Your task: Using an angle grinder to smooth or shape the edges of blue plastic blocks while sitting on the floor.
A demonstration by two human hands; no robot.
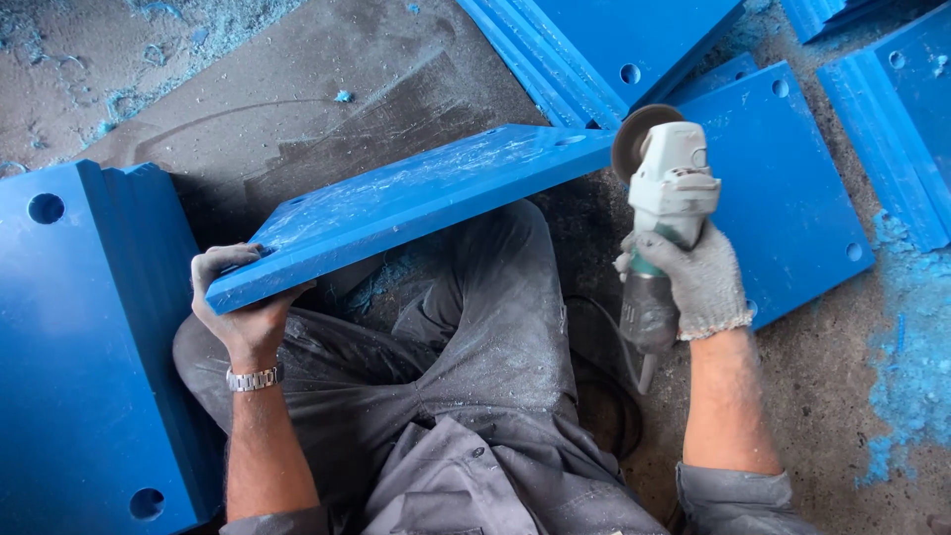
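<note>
While left hand [241, 302] grips scuffed blue panel [416, 198], gloved right hand [693, 277] clasps angle grinder [662, 213]

The floor [327, 119] was bare grey concrete, dusty and smeared with pale streaks, lit evenly by soft daylight. Blue shavings [906, 367] lay thick along its right side and were scattered thinly in the upper left corner [149, 50]. Flat blue slabs with round holes lay on it: one large slab [69, 337] at the left and several stacked slabs [792, 159] at the upper right.
</note>
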